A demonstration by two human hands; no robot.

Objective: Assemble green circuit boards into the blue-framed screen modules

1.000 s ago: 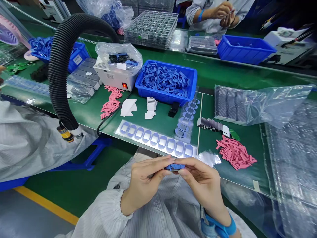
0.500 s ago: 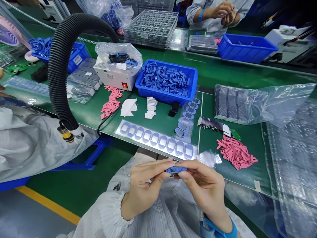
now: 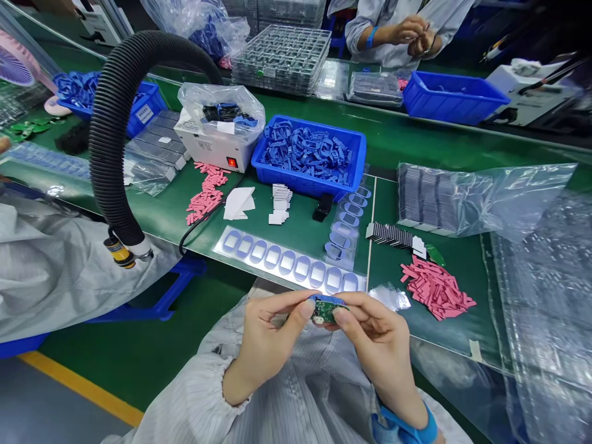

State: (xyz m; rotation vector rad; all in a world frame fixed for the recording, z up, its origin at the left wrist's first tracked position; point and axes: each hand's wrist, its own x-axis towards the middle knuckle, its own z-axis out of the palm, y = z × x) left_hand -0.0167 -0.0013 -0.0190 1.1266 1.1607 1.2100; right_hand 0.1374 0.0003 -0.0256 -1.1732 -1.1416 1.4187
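Note:
Between my two hands, over my lap at the bench's front edge, is a small green circuit board in a blue plastic frame (image 3: 325, 309). The board's face is turned toward me. My left hand (image 3: 272, 336) pinches its left end between thumb and fingers. At the right end, my right hand (image 3: 377, 339) grips it the same way. Just beyond lies a clear sheet of oval blue-rimmed stickers (image 3: 287, 261). A blue bin (image 3: 309, 154) full of blue plastic frames stands farther back.
Pink strips lie in a right pile (image 3: 437, 288) and a left pile (image 3: 206, 196). A black hose (image 3: 104, 123) arches over the left side. Bagged grey pieces (image 3: 428, 197) sit at right. Across the bench, a co-worker's hands (image 3: 414, 34) are busy; another person's sleeve (image 3: 55, 265) is at left.
The blue frame has been tilted in my hands, so the green board inside now faces me. Both hands keep their hold. The view has shifted slightly.

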